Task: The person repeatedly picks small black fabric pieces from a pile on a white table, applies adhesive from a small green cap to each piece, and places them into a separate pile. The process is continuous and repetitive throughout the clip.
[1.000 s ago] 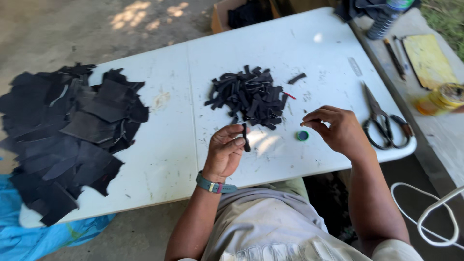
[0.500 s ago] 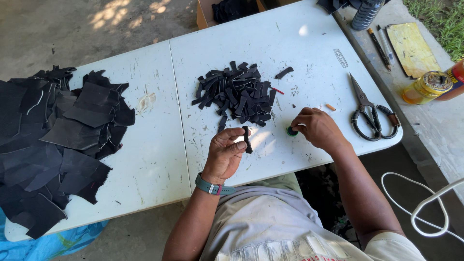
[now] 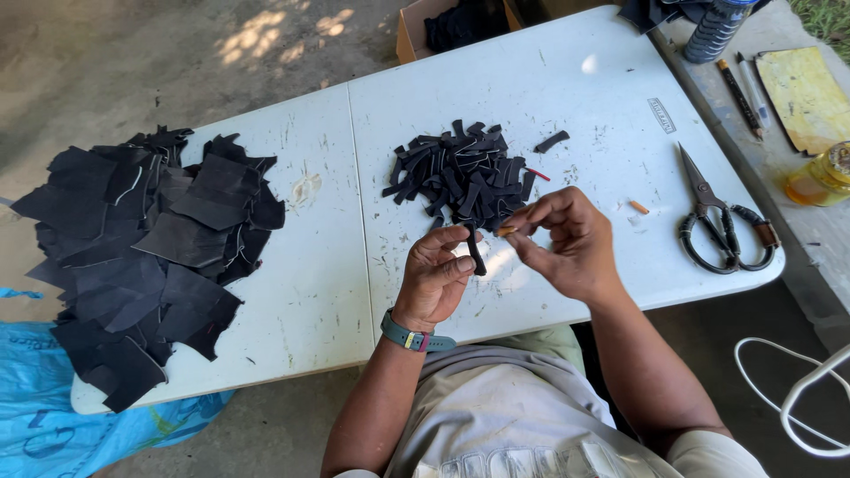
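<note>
Left hand [image 3: 436, 279] is pinching a thin black strip [image 3: 476, 257] between thumb and fingers, just above the table [image 3: 567, 106] edge. Right hand [image 3: 567, 243] sits right next to it, fingertips closed on something small and orange, I think a little stick but it's hard to tell. Just past them is the strip pile [image 3: 460, 177]. Scissors [image 3: 722, 226] lie off to the right, and black sheets [image 3: 150, 257] are heaped at the far left.
</note>
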